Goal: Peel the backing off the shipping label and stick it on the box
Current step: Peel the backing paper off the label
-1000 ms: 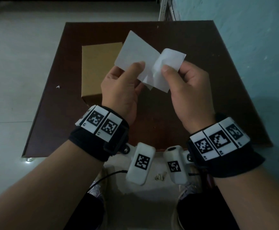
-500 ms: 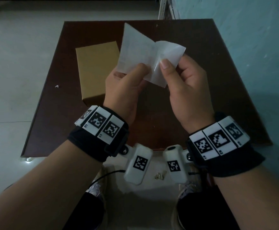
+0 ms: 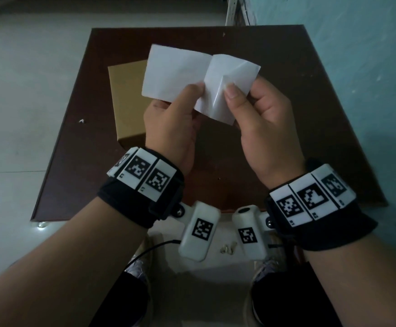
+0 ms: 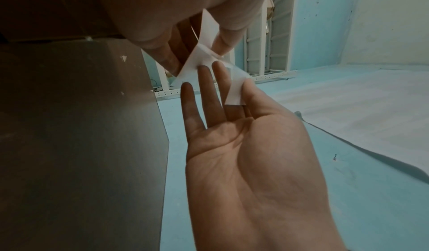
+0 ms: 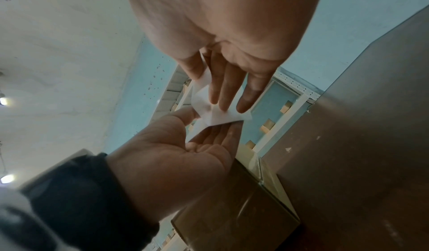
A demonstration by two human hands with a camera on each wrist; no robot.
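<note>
The box [image 3: 128, 102], plain brown cardboard, lies flat on the left part of the dark brown desk [image 3: 310, 114]; its right side is hidden behind the left hand and the paper. Above the desk, held in the air, is the white label [image 3: 175, 74]; its left sheet is matt, and its right sheet, the backing [image 3: 225, 90], is glossy and creased, the two joined along an upright fold between the hands; which sheet is the sticky one I cannot tell for certain.

The left hand [image 3: 168, 128] pinches the lower edge of the matt sheet between thumb and fingers [image 4: 206, 90], the other fingers lying straight behind the paper; the right hand [image 3: 267, 128] pinches the glossy sheet, its thumb on the front face and its fingers [image 5: 223, 90] stretched behind. Both wrists are raised over the near half of the desk, palms turned towards each other, thumbs close but apart.

Each wrist wears a black band [image 3: 142, 204] with white marker tiles and a white camera pod. A pale floor lies to the left; a blue-green wall [image 3: 357, 67] stands to the right, with a white rack [image 4: 278, 35] at the far end.
</note>
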